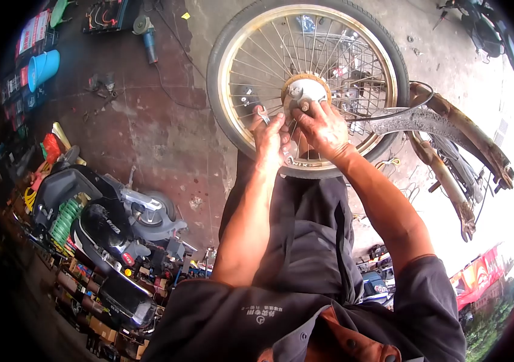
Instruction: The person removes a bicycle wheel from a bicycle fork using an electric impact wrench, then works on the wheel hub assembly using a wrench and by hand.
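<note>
The spoked wheel (pixel 296 78) is over the floor (pixel 175 142), before the person's knees. At its hub (pixel 313 90), the right hand (pixel 324 130) bunches its fingers; what that grip holds, if anything, cannot be told. The left hand (pixel 269 139) is closed around a wrench (pixel 263 114), its shank hidden by fingers. A worn metal arm (pixel 405 122) and a cable (pixel 424 105) cross the tyre's right side. Spokes partly mask a wire basket (pixel 353 57). Toward the floor's far left lies an angle grinder (pixel 148 41); leftmost clutter fades into dark.
</note>
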`<act>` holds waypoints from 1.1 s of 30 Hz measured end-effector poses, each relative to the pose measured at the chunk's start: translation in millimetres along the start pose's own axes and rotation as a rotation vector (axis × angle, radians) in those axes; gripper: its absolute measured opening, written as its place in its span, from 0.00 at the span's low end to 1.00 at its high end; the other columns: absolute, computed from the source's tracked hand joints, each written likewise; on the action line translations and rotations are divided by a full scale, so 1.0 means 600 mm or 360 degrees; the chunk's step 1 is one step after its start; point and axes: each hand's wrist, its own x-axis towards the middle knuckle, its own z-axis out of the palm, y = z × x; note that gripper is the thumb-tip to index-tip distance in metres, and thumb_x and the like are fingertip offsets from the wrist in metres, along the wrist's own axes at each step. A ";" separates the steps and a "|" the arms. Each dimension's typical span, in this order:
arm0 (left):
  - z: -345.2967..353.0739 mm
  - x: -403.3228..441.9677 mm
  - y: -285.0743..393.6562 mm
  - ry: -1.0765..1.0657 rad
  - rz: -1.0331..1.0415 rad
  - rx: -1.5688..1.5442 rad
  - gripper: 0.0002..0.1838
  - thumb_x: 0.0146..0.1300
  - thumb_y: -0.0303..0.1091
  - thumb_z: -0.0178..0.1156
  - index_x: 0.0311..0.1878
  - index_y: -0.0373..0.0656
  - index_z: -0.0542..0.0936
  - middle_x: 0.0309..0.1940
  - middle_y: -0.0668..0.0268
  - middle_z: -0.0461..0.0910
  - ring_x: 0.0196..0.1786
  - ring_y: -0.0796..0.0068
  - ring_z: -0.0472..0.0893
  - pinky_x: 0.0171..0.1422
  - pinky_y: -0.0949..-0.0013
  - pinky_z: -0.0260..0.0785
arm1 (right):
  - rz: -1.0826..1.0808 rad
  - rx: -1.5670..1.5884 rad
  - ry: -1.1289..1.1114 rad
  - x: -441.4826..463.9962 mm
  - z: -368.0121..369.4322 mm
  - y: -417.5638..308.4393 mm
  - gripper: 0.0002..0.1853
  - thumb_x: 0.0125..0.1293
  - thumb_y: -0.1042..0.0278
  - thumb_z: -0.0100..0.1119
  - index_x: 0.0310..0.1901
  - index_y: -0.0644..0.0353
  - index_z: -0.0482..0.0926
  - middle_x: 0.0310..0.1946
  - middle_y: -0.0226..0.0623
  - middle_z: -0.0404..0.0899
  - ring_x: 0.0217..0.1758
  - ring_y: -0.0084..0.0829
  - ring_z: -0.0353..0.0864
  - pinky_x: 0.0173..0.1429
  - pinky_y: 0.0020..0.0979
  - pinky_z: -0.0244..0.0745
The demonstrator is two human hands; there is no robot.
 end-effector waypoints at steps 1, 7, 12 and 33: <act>-0.004 0.004 -0.002 0.0005 0.0028 0.0075 0.11 0.68 0.41 0.61 0.50 0.52 0.75 0.24 0.74 0.68 0.19 0.82 0.65 0.19 0.75 0.54 | 0.0026 -0.0006 -0.0045 0.001 -0.004 -0.005 0.18 0.54 0.66 0.61 0.48 0.45 0.82 0.41 0.31 0.73 0.43 0.35 0.77 0.42 0.36 0.76; 0.000 0.026 -0.007 0.0125 -0.0147 0.0130 0.11 0.69 0.47 0.59 0.44 0.52 0.74 0.18 0.76 0.64 0.15 0.82 0.62 0.17 0.74 0.51 | 0.0012 -0.0062 -0.0024 0.000 -0.003 -0.005 0.16 0.54 0.67 0.59 0.46 0.44 0.83 0.40 0.29 0.73 0.44 0.33 0.76 0.42 0.35 0.76; 0.000 0.006 0.018 0.0065 -0.0153 0.0200 0.11 0.69 0.47 0.60 0.42 0.51 0.74 0.20 0.76 0.65 0.16 0.83 0.64 0.16 0.75 0.51 | -0.0017 -0.0006 0.0011 0.002 0.006 0.002 0.20 0.51 0.65 0.66 0.49 0.44 0.82 0.39 0.30 0.74 0.40 0.34 0.77 0.40 0.36 0.76; 0.018 0.040 -0.012 -0.0263 -0.0250 0.0120 0.14 0.71 0.47 0.55 0.42 0.44 0.78 0.25 0.72 0.73 0.19 0.82 0.65 0.17 0.77 0.52 | 0.0037 0.0029 0.0051 -0.023 -0.011 0.053 0.06 0.56 0.63 0.59 0.36 0.48 0.80 0.41 0.31 0.70 0.49 0.34 0.74 0.49 0.35 0.74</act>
